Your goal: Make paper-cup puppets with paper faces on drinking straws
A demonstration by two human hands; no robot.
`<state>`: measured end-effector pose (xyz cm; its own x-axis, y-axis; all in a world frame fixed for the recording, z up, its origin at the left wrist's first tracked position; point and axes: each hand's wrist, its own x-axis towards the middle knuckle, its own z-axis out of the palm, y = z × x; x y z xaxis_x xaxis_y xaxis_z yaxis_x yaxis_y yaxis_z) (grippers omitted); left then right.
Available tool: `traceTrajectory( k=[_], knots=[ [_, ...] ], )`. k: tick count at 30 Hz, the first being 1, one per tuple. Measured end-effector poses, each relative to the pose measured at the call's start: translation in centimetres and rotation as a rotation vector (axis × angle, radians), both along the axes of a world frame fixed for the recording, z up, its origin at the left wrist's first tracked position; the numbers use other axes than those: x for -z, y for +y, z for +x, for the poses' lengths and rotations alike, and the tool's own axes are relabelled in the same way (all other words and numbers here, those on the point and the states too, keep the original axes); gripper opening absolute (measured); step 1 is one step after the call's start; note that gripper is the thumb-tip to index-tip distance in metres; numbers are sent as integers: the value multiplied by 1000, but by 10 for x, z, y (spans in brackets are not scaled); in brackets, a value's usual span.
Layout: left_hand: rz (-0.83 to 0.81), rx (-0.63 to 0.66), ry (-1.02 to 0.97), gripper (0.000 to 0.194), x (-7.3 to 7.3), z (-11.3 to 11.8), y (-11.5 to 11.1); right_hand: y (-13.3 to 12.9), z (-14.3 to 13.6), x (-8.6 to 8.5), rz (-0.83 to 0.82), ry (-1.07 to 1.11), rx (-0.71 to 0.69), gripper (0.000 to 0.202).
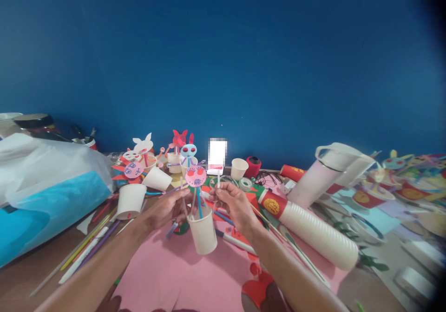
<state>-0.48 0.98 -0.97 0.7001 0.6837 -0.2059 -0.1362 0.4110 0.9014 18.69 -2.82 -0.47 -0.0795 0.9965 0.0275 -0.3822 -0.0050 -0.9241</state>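
Observation:
My left hand (166, 208) grips a white paper cup (203, 234) near its rim and holds it tilted above the pink paper sheet (170, 268). Coloured straws rise from the cup and carry a round pink paper face (195, 176). My right hand (234, 203) pinches a thin white straw (219, 180) upright, just right of the cup's straws.
Finished cup puppets (146, 156) stand at the back. A long sleeve of stacked white cups (313, 228) lies to the right, next to a white jug (331, 165). A plastic bag (45, 182) fills the left. Loose straws (88, 244), tape rolls (245, 183) and upturned cups (131, 200) are scattered about.

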Motion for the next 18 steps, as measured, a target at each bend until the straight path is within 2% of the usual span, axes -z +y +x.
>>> traceTrajectory(
  k=[8, 13, 18],
  knots=[
    [-5, 22, -6, 35, 0, -1, -1, -1, 0, -2, -24, -24, -12, 10],
    [29, 21, 25, 31, 4, -3, 0, -2, -1, -2, 25, -83, 47, 13],
    [58, 30, 60, 26, 1, -1, -1, 0, -2, 0, 4, -176, 113, 18]
  ],
)
